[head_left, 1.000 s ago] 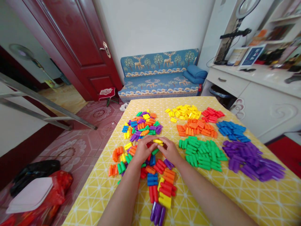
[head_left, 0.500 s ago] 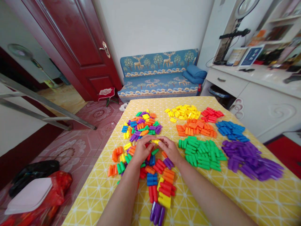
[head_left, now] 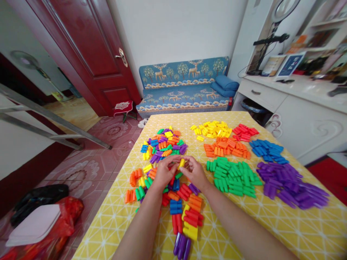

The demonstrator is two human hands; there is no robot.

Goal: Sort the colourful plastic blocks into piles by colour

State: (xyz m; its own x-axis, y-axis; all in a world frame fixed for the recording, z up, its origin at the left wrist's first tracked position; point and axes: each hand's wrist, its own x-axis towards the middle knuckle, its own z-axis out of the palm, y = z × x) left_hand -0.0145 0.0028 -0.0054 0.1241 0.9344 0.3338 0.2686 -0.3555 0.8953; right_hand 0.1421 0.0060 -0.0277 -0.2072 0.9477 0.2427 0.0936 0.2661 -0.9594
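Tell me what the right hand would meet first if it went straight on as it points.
The yellow piece that the right hand touches comes first; beyond it, probably the left hand, though depth is unclear.

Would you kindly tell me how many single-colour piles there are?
6, on the right: yellow and red at the back, orange and blue midway, green and purple nearest.

block piles: on table, left and right | sofa: behind table | door: left | cabinet: right
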